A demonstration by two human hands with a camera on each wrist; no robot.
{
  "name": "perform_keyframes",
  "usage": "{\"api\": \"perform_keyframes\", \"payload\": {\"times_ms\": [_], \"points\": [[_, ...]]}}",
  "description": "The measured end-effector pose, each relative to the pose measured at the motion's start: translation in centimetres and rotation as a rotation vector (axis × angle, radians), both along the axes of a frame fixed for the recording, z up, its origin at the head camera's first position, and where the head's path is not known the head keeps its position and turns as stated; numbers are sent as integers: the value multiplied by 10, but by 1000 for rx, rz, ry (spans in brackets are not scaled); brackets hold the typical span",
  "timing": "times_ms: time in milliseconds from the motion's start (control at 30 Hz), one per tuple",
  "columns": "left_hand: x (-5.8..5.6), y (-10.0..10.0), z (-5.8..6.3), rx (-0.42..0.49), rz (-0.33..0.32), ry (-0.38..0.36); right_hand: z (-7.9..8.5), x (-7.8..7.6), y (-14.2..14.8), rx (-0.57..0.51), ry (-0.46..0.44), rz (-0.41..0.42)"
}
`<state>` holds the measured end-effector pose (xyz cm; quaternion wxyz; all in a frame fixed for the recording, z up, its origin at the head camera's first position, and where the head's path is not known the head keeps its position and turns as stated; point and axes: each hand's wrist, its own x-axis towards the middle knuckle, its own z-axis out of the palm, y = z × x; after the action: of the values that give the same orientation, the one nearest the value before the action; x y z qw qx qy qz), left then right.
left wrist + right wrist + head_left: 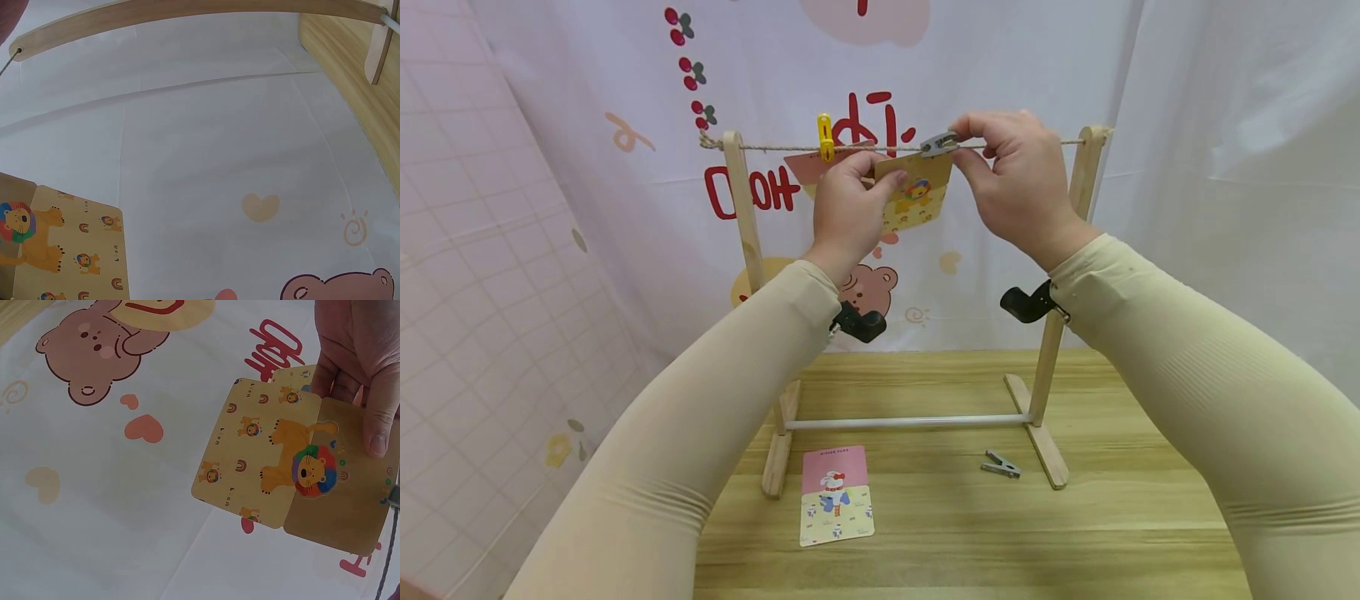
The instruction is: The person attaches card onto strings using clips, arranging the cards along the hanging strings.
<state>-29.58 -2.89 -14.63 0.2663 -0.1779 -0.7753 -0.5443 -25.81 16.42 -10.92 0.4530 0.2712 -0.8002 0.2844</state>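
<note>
A brown and yellow lion card hangs at the twine of a wooden rack; its lion picture also shows in the right wrist view. My left hand pinches the card's left edge between thumb and fingers. At the card's upper right, my right hand pinches a grey clothespin that sits over the twine. Left of it, a yellow clothespin holds a pink-topped card on the twine, partly hidden behind my left hand. In the left wrist view only part of the lion card shows.
The rack's left post and right post stand on the wooden table, joined low down by a white bar. A pink and yellow card lies at the front left, a grey clothespin at the right. Behind hangs a printed cloth.
</note>
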Motion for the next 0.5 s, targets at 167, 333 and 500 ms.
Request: {"api": "perform_keyframes", "payload": {"times_ms": [167, 333, 500], "points": [[-1, 0, 0, 0, -4, 2, 0, -1, 0, 16, 3, 3], [-2, 0, 0, 4, -12, 3, 0, -1, -1, 21, -5, 5], [-3, 0, -1, 12, -14, 0, 0, -1, -2, 29, -10, 7]]}}
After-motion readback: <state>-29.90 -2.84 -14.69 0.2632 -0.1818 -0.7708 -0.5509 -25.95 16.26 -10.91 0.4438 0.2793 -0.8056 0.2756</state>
